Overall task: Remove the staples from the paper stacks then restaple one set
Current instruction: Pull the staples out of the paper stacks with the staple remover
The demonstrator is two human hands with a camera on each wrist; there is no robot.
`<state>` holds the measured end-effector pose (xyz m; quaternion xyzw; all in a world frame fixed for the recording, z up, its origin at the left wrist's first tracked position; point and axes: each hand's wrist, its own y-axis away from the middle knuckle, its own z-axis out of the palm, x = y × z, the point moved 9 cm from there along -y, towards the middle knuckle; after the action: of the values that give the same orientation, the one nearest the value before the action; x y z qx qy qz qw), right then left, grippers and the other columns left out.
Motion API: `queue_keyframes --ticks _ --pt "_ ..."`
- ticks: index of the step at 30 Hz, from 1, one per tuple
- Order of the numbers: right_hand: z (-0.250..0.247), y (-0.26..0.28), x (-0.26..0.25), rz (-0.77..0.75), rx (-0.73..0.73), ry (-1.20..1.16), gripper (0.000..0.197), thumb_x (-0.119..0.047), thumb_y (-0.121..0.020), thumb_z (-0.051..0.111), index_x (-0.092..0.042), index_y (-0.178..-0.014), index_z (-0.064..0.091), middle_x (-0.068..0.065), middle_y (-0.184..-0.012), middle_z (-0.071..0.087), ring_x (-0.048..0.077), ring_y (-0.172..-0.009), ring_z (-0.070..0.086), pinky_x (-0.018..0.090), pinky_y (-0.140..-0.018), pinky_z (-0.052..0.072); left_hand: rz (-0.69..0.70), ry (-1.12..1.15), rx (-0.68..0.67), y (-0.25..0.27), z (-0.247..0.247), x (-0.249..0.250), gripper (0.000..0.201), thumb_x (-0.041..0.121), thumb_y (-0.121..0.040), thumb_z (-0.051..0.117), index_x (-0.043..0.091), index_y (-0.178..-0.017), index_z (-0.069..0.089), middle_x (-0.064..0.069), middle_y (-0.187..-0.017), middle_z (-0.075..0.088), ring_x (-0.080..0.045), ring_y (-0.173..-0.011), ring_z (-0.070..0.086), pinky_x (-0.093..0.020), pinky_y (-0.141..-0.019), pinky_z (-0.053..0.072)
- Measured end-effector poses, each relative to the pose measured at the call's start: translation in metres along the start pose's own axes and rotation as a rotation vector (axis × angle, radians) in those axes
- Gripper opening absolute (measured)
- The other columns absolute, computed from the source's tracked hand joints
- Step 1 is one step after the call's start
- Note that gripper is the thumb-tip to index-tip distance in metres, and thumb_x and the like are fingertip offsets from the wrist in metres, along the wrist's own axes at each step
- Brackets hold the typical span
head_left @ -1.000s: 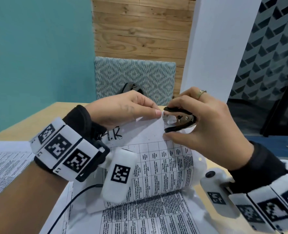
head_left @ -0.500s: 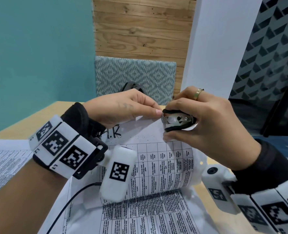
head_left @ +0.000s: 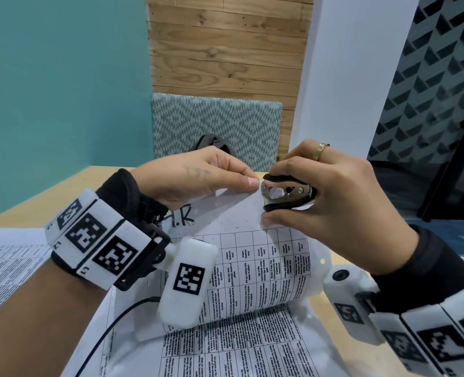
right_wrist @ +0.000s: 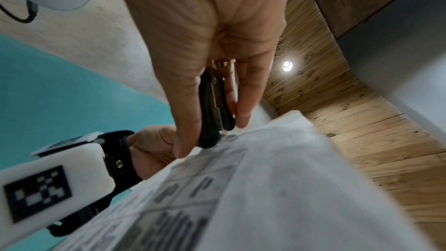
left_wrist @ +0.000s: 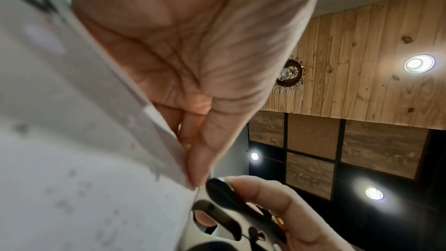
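Observation:
A printed paper stack (head_left: 252,257) with tables and a handwritten mark is lifted off the table, its lower part curling over. My left hand (head_left: 198,178) pinches its top edge between thumb and fingers, seen close up as the left hand (left_wrist: 200,159) against the paper stack (left_wrist: 84,150). My right hand (head_left: 328,202) squeezes a black staple remover (head_left: 288,193) whose metal claws sit at the top corner, right next to the left thumb. The wrist views show the staple remover (right_wrist: 213,114) (left_wrist: 231,209) at the paper's corner. The staple itself is too small to make out.
More printed sheets (head_left: 239,349) lie flat under the lifted stack, and another stack (head_left: 5,268) lies at the left on the wooden table (head_left: 48,191). A patterned chair back (head_left: 217,126) and a dark object (head_left: 211,144) stand beyond the table's far edge.
The right hand has shifted the staple remover slightly and squeezed it at the corner. The left hand keeps its pinch on the top edge.

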<state>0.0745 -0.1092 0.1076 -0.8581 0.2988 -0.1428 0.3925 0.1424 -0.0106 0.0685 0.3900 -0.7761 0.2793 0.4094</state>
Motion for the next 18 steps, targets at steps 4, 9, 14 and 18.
queue_keyframes --ticks 4,9,14,18 --pt "0.0004 -0.0003 0.0001 -0.008 -0.003 0.016 0.040 -0.036 -0.057 0.076 -0.008 -0.085 0.068 0.004 -0.085 0.060 0.030 -0.067 0.061 0.047 -0.055 0.051 -0.001 0.000 -0.007 0.0006 0.0006 0.0002 0.016 0.024 -0.081 0.066 0.009 -0.082 0.070 -0.008 -0.083 0.061 -0.018 -0.081 0.052 -0.028 -0.082 0.039" --pt "0.0014 0.0000 -0.0010 -0.037 -0.018 0.040 0.037 -0.035 -0.057 0.076 -0.008 -0.081 0.068 0.005 -0.082 0.061 0.032 -0.064 0.061 0.043 -0.053 0.051 0.014 0.011 -0.029 0.0009 0.0030 0.0009 0.017 0.026 -0.078 0.062 0.012 -0.078 0.071 -0.005 -0.080 0.062 -0.016 -0.080 0.053 -0.025 -0.082 0.041" --pt "0.0016 0.0004 -0.0069 -0.102 -0.017 0.154 0.037 -0.036 -0.059 0.078 -0.005 -0.075 0.065 0.006 -0.073 0.059 0.030 -0.053 0.055 0.037 -0.043 0.047 0.021 0.009 -0.036 0.0023 0.0035 0.0016 0.021 0.023 -0.082 0.063 0.003 -0.086 0.069 -0.012 -0.084 0.061 -0.023 -0.079 0.051 -0.031 -0.081 0.040" --pt "0.0022 0.0010 -0.0097 -0.129 -0.014 0.197 0.039 -0.036 -0.059 0.077 -0.003 -0.073 0.062 0.007 -0.070 0.055 0.029 -0.049 0.051 0.034 -0.039 0.043 0.028 0.011 -0.048 0.0021 0.0040 0.0013 0.028 0.026 -0.081 0.061 0.001 -0.089 0.069 -0.016 -0.086 0.059 -0.025 -0.081 0.049 -0.039 -0.083 0.037"
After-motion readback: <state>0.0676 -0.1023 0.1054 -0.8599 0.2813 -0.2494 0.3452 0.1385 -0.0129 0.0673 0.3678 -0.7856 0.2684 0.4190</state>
